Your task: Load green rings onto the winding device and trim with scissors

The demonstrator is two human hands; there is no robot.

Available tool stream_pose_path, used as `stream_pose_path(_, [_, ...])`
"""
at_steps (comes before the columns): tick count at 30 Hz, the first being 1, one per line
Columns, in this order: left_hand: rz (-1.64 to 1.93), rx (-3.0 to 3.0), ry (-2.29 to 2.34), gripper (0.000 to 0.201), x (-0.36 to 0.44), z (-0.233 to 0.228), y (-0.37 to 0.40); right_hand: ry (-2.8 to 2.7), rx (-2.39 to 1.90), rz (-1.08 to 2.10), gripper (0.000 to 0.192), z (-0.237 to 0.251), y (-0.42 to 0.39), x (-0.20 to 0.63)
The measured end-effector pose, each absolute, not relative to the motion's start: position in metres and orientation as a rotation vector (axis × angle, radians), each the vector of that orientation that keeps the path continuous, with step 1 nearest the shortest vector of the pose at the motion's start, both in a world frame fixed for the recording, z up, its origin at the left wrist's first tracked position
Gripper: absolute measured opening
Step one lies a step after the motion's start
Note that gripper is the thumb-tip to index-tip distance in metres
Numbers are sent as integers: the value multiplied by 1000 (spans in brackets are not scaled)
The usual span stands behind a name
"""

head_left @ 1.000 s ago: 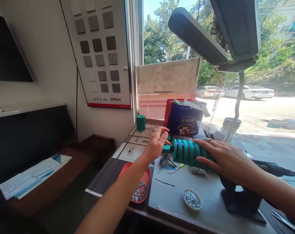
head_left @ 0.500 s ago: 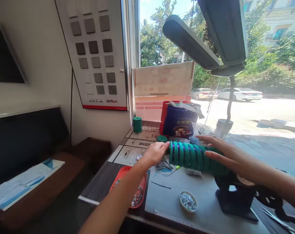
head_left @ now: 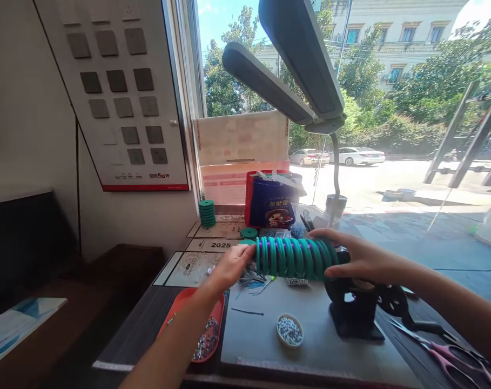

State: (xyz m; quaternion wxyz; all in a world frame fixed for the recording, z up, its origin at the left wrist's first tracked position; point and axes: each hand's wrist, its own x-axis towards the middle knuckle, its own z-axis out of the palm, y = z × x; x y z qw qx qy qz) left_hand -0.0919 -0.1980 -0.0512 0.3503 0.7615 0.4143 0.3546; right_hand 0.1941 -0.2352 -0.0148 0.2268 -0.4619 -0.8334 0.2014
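A row of green spools (head_left: 288,256) with purple line showing between them lies level above the work board. At its left end my left hand (head_left: 234,265) is closed, with the thumb on top against the end spool. My right hand (head_left: 352,259) grips the other end, thumb in front and fingers over the top. Just beyond that hand stands a black hand-crank winder (head_left: 356,313). Whether the row is seated on the winder's shaft is hidden by my right hand. Below the spools sit a small bowl of grey beads (head_left: 289,330) and a dark strip (head_left: 247,312).
A red tray (head_left: 216,335) of small metal pieces is at left front. Pink-handled scissors (head_left: 451,356) lie at right. Behind are a stack of green spools (head_left: 207,214), a blue bag (head_left: 271,202) and a two-headed lamp (head_left: 326,121).
The view has turned to the right. My right hand, earlier spread along the spools, now grips their right end. My left hand keeps its hold on the left end.
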Motion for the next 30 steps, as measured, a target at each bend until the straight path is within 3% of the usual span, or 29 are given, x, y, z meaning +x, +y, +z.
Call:
stream_pose_path(6, [937,1979,1051,39,-94,-46,-204,-2328,-1298,390,66,-19,-238,193])
stream_pose_path(10, [879,1960,1086,41,-95,-45,-204,-2298,-1326,-239,83,-41,-246,188])
stream_pose_path(15, [869,1941,1106,43,-89,-46,-202,-2109,-1159,-819,62,-67,-244,187])
stream_pose_path(25, [895,1903,1179,55,-86,-43,-206,-2116,-1184,-844,62,-61,-244,184])
stream_pose_path(30, [901,1838,1336,64,-80,-51,-194,-2214,-1180,-740,80,-42,-256,165])
